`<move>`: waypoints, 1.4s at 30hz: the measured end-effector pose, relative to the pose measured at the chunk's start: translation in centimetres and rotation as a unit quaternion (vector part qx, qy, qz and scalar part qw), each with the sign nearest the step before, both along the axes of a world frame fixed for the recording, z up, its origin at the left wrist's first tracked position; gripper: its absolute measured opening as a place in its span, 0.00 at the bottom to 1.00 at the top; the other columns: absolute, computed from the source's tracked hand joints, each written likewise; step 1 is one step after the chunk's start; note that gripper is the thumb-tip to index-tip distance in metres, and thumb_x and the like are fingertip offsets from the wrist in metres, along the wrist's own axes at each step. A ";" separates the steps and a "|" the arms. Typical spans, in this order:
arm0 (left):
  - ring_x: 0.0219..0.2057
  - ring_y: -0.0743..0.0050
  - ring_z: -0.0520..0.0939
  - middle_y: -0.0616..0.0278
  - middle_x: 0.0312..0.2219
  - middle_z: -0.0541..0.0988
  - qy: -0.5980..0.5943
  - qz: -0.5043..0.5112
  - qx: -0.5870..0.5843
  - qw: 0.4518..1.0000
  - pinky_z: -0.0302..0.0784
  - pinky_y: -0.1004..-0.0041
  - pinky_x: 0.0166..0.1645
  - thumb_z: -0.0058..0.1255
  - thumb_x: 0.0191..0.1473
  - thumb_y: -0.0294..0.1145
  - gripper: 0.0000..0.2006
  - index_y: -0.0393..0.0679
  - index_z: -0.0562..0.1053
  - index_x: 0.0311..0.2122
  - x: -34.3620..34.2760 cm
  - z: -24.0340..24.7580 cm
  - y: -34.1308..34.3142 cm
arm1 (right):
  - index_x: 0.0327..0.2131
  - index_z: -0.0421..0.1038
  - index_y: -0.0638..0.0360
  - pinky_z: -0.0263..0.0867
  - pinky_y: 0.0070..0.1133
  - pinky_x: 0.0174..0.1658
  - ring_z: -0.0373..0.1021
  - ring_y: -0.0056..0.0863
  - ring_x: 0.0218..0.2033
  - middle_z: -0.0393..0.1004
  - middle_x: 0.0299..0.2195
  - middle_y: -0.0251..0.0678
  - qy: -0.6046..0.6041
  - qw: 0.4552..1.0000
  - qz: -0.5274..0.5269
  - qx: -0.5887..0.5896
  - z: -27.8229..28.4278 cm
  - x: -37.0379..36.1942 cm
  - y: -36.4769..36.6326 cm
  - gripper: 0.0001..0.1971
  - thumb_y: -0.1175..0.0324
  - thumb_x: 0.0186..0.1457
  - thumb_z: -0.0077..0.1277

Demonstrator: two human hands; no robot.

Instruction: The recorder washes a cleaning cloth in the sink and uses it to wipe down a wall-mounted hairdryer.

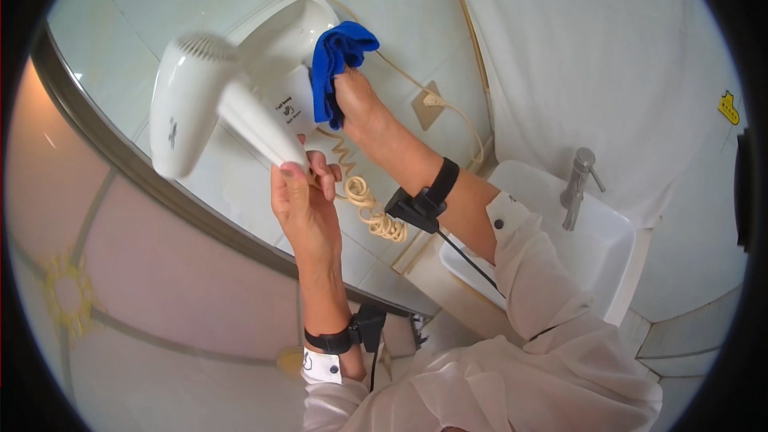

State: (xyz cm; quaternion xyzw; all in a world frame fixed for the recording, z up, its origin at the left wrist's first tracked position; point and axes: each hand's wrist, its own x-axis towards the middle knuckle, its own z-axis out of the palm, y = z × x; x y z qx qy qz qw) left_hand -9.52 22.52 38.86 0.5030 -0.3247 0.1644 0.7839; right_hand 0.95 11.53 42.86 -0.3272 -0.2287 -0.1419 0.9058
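Head view: hair dryer (192, 104) up-left of left hand (302, 206), handle (260, 124) gripped; right hand (358, 102) clutches blue cloth (326, 72).

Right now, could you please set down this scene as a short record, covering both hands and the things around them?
Left hand: gripping a white hair dryer by the end of its handle
Right hand: holding a blue cloth in front of the wall holder; contact unclear
Wall holder: white, partly hidden by dryer and cloth
Coiled cord: cream, hanging below the right hand
Picture's right side: white sink with a metal faucet
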 end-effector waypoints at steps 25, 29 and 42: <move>0.33 0.71 0.75 0.54 0.36 0.73 0.009 0.159 0.000 0.987 0.73 0.69 0.40 0.43 0.66 0.36 0.18 0.37 0.58 0.55 2.8 -10.3 2.8 | 0.50 0.64 0.66 0.61 0.30 0.52 0.64 0.48 0.47 0.69 0.45 0.55 -0.016 0.921 -0.234 -0.311 -5.6 -3.9 3.8 0.18 0.62 0.70 0.31; 0.37 0.70 0.75 0.55 0.36 0.73 0.019 0.185 0.002 0.983 0.74 0.66 0.45 0.43 0.66 0.32 0.17 0.37 0.59 0.54 2.4 -10.9 2.9 | 0.47 0.67 0.67 0.60 0.35 0.52 0.64 0.52 0.46 0.69 0.45 0.54 -0.066 0.883 -0.325 -0.331 -7.2 -4.0 5.1 0.15 0.66 0.69 0.33; 0.37 0.65 0.79 0.52 0.37 0.74 0.050 0.138 0.002 0.989 0.73 0.65 0.50 0.41 0.66 0.31 0.17 0.35 0.57 0.54 2.2 -11.4 3.3 | 0.41 0.68 0.66 0.67 0.27 0.38 0.71 0.29 0.34 0.73 0.33 0.37 -0.009 0.931 -0.240 -0.276 -8.4 -1.0 3.2 0.17 0.59 0.66 0.41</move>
